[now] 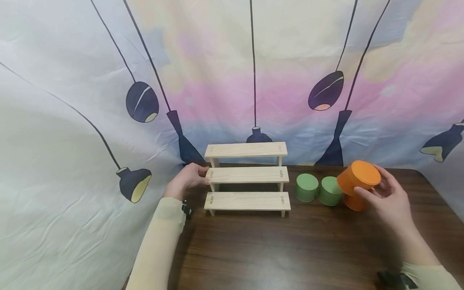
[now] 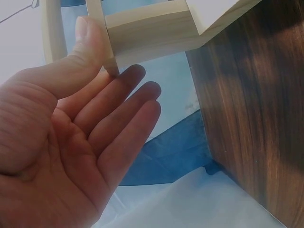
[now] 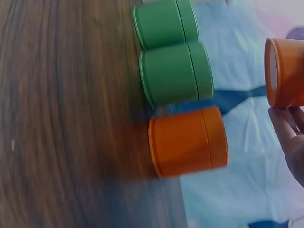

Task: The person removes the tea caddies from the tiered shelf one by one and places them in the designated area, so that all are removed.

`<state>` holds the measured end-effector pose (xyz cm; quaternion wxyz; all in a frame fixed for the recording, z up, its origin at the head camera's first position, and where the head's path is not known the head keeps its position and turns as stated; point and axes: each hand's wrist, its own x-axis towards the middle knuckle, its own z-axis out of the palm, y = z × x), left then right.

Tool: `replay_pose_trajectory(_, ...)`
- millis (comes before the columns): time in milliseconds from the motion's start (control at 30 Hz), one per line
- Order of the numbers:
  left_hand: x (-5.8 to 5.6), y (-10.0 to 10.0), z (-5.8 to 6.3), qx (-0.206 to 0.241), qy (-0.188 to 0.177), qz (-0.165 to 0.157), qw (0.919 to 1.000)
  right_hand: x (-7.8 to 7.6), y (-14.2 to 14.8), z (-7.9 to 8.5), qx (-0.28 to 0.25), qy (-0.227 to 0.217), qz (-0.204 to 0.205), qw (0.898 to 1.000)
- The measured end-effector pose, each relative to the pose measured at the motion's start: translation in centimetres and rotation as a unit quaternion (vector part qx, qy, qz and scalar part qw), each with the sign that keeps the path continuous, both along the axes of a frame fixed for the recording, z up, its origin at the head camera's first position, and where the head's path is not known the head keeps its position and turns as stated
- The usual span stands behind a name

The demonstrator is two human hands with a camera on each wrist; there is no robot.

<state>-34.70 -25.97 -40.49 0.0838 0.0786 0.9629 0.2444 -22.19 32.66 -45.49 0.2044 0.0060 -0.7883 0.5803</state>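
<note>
A three-step wooden shelf (image 1: 247,175) stands on the table, and my left hand (image 1: 186,180) is at its left side. In the left wrist view, the thumb and index finger pinch the end of one board (image 2: 105,35), while the other fingers extend below it. My right hand (image 1: 393,201) grips an orange tin (image 1: 359,177), raised and tilted above the table. A second orange tin (image 3: 187,142) stands beneath it, partly hidden in the head view. Beside that are two green tins (image 1: 307,187), side by side to the right of the shelf.
A dark wooden table (image 1: 268,245) carries everything. Behind it hangs a pastel cloth (image 1: 224,80) printed with dark lamps, and it also runs along the left side. The shelf's back is close to this cloth.
</note>
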Motion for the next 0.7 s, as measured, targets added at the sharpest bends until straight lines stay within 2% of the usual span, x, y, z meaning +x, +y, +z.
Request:
replay_pose_trajectory(100, 0.1, -0.1, 0.0, 0.000, 0.000, 0.001, 1.0000, 0.3, 1.3, -0.2, 0.015, -0.019, -0.030, 0.999)
replay_pose_trajectory(300, 0.0, 0.0, -0.2, 0.003, -0.001, 0.000, 1.0000, 1.0, 3.4, -0.7, -0.023, -0.049, -0.064, 0.996)
replay_pose_trajectory(433, -0.1, 0.0, -0.3, 0.005, 0.000, 0.000, 1.0000, 1.4, 4.5, -1.1, -0.026, -0.059, -0.088, 0.994)
replay_pose_trajectory(600, -0.1, 0.0, -0.3, 0.000, 0.002, -0.003, 1.0000, 1.5, 5.7, -1.4, -0.030, -0.060, -0.099, 0.993)
replay_pose_trajectory(700, -0.1, 0.0, -0.3, -0.007, -0.001, -0.001, 1.0000, 1.5, 6.2, -1.6, -0.023, -0.074, -0.109, 0.991)
